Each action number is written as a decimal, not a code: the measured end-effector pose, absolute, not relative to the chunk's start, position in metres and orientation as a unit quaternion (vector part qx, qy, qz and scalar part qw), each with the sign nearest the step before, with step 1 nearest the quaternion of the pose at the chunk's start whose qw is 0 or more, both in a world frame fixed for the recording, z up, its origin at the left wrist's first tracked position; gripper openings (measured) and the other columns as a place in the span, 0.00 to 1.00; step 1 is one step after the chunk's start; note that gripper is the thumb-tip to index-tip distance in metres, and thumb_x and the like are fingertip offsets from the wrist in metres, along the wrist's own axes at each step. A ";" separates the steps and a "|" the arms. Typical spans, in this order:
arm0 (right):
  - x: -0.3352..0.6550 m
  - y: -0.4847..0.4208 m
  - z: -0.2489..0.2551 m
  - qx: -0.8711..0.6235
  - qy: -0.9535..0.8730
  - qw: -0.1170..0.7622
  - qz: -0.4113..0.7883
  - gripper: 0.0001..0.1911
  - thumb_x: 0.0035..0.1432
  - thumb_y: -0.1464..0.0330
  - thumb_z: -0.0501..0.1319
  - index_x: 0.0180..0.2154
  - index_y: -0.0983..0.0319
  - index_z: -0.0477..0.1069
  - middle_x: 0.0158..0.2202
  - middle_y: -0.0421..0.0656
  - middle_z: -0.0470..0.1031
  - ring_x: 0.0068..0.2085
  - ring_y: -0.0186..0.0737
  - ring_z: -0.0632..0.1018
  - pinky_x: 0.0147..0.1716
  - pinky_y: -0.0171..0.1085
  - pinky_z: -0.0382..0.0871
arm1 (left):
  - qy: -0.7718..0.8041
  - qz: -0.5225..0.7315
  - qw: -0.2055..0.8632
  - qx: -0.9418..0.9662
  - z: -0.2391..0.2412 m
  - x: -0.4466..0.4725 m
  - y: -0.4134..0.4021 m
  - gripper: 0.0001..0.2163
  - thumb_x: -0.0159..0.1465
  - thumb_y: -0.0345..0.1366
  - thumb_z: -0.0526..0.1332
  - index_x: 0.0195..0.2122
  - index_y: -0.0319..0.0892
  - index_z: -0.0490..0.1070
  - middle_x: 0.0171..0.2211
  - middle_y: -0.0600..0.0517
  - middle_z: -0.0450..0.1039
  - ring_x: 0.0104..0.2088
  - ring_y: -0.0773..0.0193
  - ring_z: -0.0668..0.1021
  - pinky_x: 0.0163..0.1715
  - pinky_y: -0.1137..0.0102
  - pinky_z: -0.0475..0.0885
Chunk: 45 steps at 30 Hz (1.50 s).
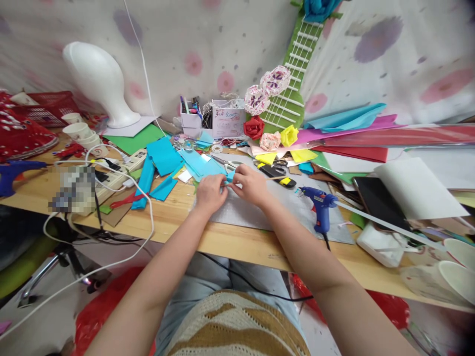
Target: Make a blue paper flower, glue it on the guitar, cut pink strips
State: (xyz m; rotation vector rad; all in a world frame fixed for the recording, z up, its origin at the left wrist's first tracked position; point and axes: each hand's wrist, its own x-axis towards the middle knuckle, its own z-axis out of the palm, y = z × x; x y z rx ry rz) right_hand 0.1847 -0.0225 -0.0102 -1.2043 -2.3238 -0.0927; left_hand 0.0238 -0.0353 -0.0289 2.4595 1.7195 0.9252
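Note:
My left hand [210,193] and my right hand [251,184] meet over a grey mat [282,212] on the wooden table [193,225]. Both pinch a small light-blue paper piece [229,178] between their fingertips. Behind the hands lie a stack of blue paper sheets [198,165] and a pair of scissors [224,162]. A blue glue gun [319,207] stands on the mat just right of my right hand. A black and yellow utility knife [276,174] lies beyond my right hand.
A green paper guitar with paper flowers [287,106] leans on the wall. Coloured sheets [349,133] pile at the right, with a dark tablet [376,200] and white cups [454,272]. A power strip [118,170], white cables, paper cups [79,132] and a foam head [100,79] are at the left.

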 end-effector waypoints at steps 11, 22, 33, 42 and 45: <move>0.192 -0.019 -0.009 -0.454 -0.851 0.263 -0.006 0.12 0.56 0.61 0.59 0.27 0.62 0.72 0.36 0.45 0.69 0.31 0.35 0.70 0.29 0.34 0.59 | 0.504 0.304 -0.018 0.808 -0.028 0.016 -0.033 0.06 0.61 0.38 0.57 0.31 0.45 0.71 0.32 0.50 0.75 0.40 0.58 0.71 0.42 0.62 0.60; 0.186 -0.021 -0.024 -0.382 -0.881 0.270 -0.064 0.11 0.61 0.67 0.52 0.35 0.58 0.72 0.45 0.46 0.68 0.40 0.39 0.69 0.34 0.35 0.61 | 0.528 0.299 0.006 0.795 -0.031 0.012 -0.029 0.04 0.58 0.36 0.60 0.28 0.46 0.75 0.29 0.50 0.75 0.37 0.59 0.74 0.44 0.62 0.62; 0.188 -0.016 -0.035 -0.377 -0.868 0.323 -0.008 0.11 0.60 0.66 0.53 0.34 0.60 0.73 0.39 0.47 0.69 0.42 0.40 0.70 0.39 0.38 0.65 | 0.533 0.352 0.116 0.761 -0.031 0.012 -0.028 0.04 0.56 0.35 0.62 0.34 0.46 0.72 0.30 0.54 0.77 0.37 0.62 0.75 0.46 0.64 0.61; 0.185 -0.014 -0.040 -0.414 -0.822 0.382 0.083 0.07 0.57 0.69 0.56 0.32 0.60 0.73 0.37 0.45 0.67 0.41 0.39 0.70 0.40 0.38 0.66 | 0.548 0.370 0.097 0.744 -0.033 0.017 -0.029 0.06 0.53 0.33 0.63 0.33 0.45 0.69 0.32 0.56 0.75 0.37 0.63 0.75 0.46 0.64 0.59; 0.185 -0.013 -0.040 -0.413 -0.822 0.383 0.086 0.06 0.56 0.70 0.56 0.32 0.61 0.72 0.37 0.45 0.67 0.41 0.40 0.70 0.40 0.39 0.66 | 0.553 0.370 0.090 0.741 -0.034 0.018 -0.030 0.05 0.53 0.35 0.64 0.30 0.46 0.69 0.32 0.57 0.75 0.38 0.63 0.74 0.47 0.63 0.57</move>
